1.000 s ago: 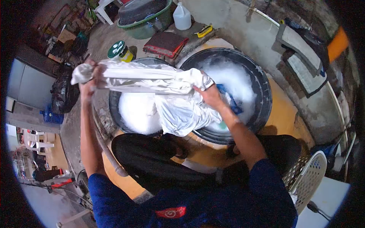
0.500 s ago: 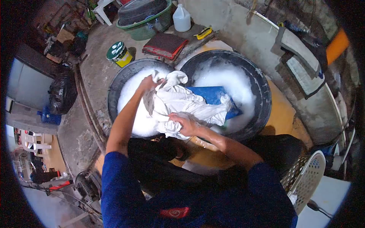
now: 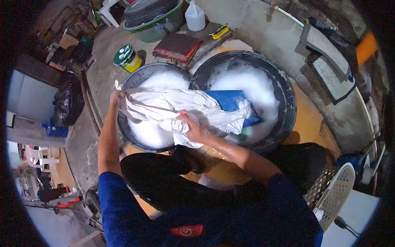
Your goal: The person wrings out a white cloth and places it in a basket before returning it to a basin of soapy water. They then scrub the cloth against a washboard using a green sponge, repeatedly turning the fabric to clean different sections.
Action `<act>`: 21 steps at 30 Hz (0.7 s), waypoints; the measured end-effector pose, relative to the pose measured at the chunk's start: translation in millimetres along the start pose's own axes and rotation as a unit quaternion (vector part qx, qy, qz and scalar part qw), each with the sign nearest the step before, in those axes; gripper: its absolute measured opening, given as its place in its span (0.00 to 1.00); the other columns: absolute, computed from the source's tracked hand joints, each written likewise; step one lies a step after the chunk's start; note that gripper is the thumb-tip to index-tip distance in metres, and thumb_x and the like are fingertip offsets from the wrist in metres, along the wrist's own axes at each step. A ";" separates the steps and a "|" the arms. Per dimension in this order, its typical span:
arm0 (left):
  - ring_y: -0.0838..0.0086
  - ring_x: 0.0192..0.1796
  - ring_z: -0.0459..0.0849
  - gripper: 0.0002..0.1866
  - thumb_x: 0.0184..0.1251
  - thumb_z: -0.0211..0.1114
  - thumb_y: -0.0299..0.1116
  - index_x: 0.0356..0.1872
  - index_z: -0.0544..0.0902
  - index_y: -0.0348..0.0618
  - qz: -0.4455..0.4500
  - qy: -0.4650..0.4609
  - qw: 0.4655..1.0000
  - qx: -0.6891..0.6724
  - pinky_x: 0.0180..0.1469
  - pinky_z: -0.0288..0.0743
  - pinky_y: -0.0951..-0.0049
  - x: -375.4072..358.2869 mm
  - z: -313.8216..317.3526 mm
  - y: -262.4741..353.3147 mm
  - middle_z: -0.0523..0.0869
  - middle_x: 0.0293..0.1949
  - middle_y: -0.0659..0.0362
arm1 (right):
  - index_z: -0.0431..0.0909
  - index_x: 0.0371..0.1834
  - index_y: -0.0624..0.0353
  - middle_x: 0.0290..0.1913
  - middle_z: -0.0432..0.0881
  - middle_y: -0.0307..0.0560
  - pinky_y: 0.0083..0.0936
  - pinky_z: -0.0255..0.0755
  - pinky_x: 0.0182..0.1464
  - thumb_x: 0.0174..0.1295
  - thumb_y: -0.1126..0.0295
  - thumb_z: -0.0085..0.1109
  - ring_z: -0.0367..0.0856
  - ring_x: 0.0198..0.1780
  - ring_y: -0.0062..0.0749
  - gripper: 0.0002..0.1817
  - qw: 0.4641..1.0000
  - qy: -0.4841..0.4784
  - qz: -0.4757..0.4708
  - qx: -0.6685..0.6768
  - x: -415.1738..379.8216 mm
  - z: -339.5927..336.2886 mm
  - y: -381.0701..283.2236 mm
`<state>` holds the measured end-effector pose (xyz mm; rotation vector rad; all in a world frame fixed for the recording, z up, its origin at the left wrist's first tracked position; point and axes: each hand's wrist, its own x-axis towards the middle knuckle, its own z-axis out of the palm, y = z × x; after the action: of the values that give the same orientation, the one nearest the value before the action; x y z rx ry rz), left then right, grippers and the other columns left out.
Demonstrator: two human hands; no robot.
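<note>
A white cloth (image 3: 173,103) is stretched across two dark basins of suds. My left hand (image 3: 118,97) grips its far left end, above the rim of the left basin (image 3: 123,133). Closed on bunched cloth near the middle is my right hand (image 3: 193,128), wet along the wrist. The cloth's right part lies over a blue board (image 3: 225,99) that rests in the right basin (image 3: 290,99). White foam fills much of both basins.
Behind the basins are a yellow tub with a green lid (image 3: 131,61), a dark red folded mat (image 3: 177,46), a yellow brush (image 3: 220,32), a white jug (image 3: 195,18) and a green basin (image 3: 152,33). A perforated white chair (image 3: 341,189) stands at the lower right.
My left hand has moved left and slightly down, drawing the cloth out long over the left basin. My right hand has shifted slightly left and keeps its grip.
</note>
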<state>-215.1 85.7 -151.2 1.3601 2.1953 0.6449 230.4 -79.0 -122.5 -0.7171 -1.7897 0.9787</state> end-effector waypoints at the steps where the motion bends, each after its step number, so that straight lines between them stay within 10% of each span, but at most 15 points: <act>1: 0.75 0.25 0.78 0.13 0.48 0.60 0.40 0.21 0.81 0.39 -0.109 0.070 0.990 0.050 0.28 0.71 0.68 -2.2 -7.1 0.1 0.80 0.17 0.59 | 0.70 0.44 0.61 0.46 0.72 0.54 0.31 0.65 0.48 0.46 0.71 0.59 0.72 0.46 0.44 0.19 1.000 -0.002 -0.012 -0.028 11.0 -10.8 -4.3; 4: 0.73 0.25 0.78 0.12 0.49 0.60 0.38 0.22 0.80 0.38 0.050 0.088 0.986 0.128 0.29 0.71 0.68 16.7 11.7 -54.8 0.80 0.20 0.55 | 0.71 0.45 0.61 0.39 0.78 0.51 0.28 0.69 0.45 0.48 0.72 0.58 0.76 0.40 0.40 0.18 0.980 0.038 0.189 0.037 50.9 -28.3 -12.2; 7: 0.68 0.27 0.79 0.12 0.48 0.61 0.36 0.25 0.79 0.34 0.029 0.049 0.994 0.098 0.30 0.71 0.67 -55.2 38.6 22.2 0.80 0.24 0.51 | 0.70 0.46 0.63 0.38 0.79 0.52 0.26 0.69 0.45 0.48 0.75 0.57 0.77 0.41 0.39 0.19 0.990 0.131 0.026 -0.037 81.4 -13.5 105.0; 12: 0.72 0.40 0.78 0.28 0.44 0.69 0.43 0.46 0.75 0.38 0.036 -0.099 0.994 0.013 0.43 0.72 0.71 -105.0 65.8 84.9 0.81 0.36 0.52 | 0.69 0.45 0.66 0.41 0.77 0.54 0.29 0.67 0.48 0.46 0.75 0.58 0.75 0.44 0.42 0.20 0.979 0.141 0.100 -0.104 83.5 -23.2 71.1; 15: 0.72 0.47 0.75 0.42 0.35 0.75 0.43 0.56 0.66 0.41 0.213 -0.336 0.893 -0.211 0.52 0.68 0.71 -197.7 37.0 175.3 0.77 0.46 0.54 | 0.63 0.52 0.66 0.51 0.69 0.61 0.33 0.60 0.55 0.43 0.75 0.57 0.68 0.52 0.48 0.28 0.968 0.195 0.097 -0.121 62.9 24.1 48.1; 16: 0.69 0.47 0.76 0.43 0.37 0.74 0.43 0.57 0.65 0.41 0.359 -0.271 0.889 -0.090 0.52 0.67 0.70 -191.6 50.8 160.8 0.77 0.46 0.52 | 0.62 0.54 0.65 0.52 0.67 0.62 0.33 0.58 0.57 0.43 0.74 0.57 0.67 0.54 0.49 0.30 0.967 0.201 0.077 -0.138 53.9 35.7 54.8; 19: 0.57 0.47 0.76 0.34 0.41 0.71 0.46 0.49 0.72 0.38 0.247 -0.265 0.932 -0.003 0.50 0.67 0.67 -217.4 57.5 160.2 0.77 0.44 0.46 | 0.58 0.59 0.62 0.52 0.68 0.60 0.28 0.57 0.59 0.40 0.73 0.56 0.67 0.54 0.45 0.37 0.966 -0.175 0.133 0.137 56.3 -19.9 -0.5; 20: 0.57 0.46 0.76 0.31 0.42 0.70 0.46 0.47 0.73 0.38 0.236 -0.257 0.937 0.009 0.50 0.68 0.66 -218.1 57.3 155.4 0.78 0.43 0.46 | 0.66 0.53 0.62 0.52 0.69 0.57 0.24 0.59 0.57 0.41 0.73 0.57 0.68 0.53 0.39 0.30 0.912 -0.192 0.209 0.297 59.7 -42.7 -9.1; 21: 0.57 0.45 0.77 0.28 0.43 0.69 0.45 0.44 0.75 0.38 0.227 -0.247 0.942 0.020 0.49 0.68 0.66 -215.9 58.5 148.0 0.79 0.41 0.47 | 0.74 0.44 0.63 0.48 0.73 0.52 0.23 0.63 0.54 0.41 0.71 0.59 0.71 0.50 0.32 0.22 0.986 -0.093 0.082 0.115 50.7 -49.7 60.2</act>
<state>7.1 -43.2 -74.1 1.8370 1.5166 0.3530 259.8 7.7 -139.4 -0.6523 -1.7583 1.3775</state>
